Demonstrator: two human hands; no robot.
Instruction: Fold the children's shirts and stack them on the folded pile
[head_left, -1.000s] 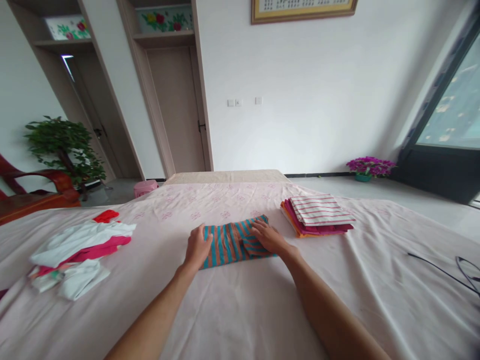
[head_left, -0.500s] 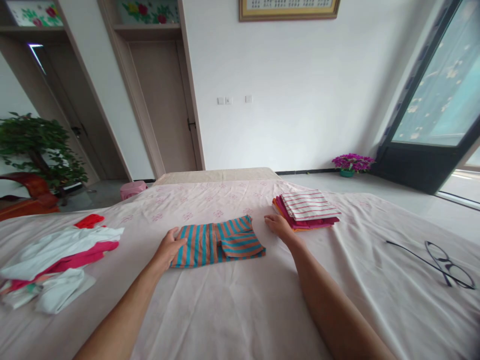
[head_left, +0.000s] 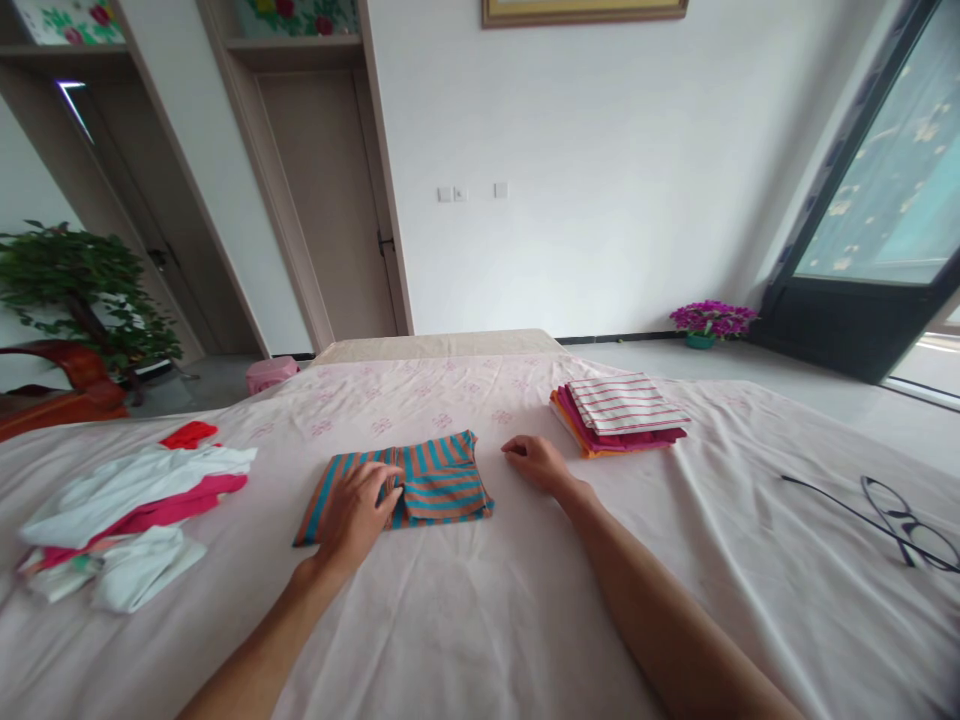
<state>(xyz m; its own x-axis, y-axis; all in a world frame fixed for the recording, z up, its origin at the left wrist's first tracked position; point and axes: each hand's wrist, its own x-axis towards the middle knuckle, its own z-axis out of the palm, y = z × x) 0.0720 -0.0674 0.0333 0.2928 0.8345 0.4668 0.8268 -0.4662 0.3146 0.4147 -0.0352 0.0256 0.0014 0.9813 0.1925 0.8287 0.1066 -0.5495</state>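
A striped garment (head_left: 439, 480) in blue and orange-brown lies partly folded on the pale cloth (head_left: 465, 620). My left hand (head_left: 364, 510) rests over its left half, fingers spread and curved, not gripping it. To the right of the garment, apart from it, my right hand (head_left: 538, 463) hovers at or just above the cloth with its fingers curled together; whether anything is between them I cannot make out. Beyond that hand sits a stack of folded clothes (head_left: 626, 405), a white one with red stripes on top and magenta and orange ones beneath.
Crumpled white, pink and red clothes (head_left: 135, 500) are heaped at the left. A pair of eyeglasses (head_left: 892, 520) lies at the right. Past the cloth's far edge are a pink stool (head_left: 271, 373) and a pot of purple flowers (head_left: 712, 320).
The striped garment has shifted left. My left hand has let go of its left edge and moved right, onto it. My right hand has drawn slightly left, away from the stack.
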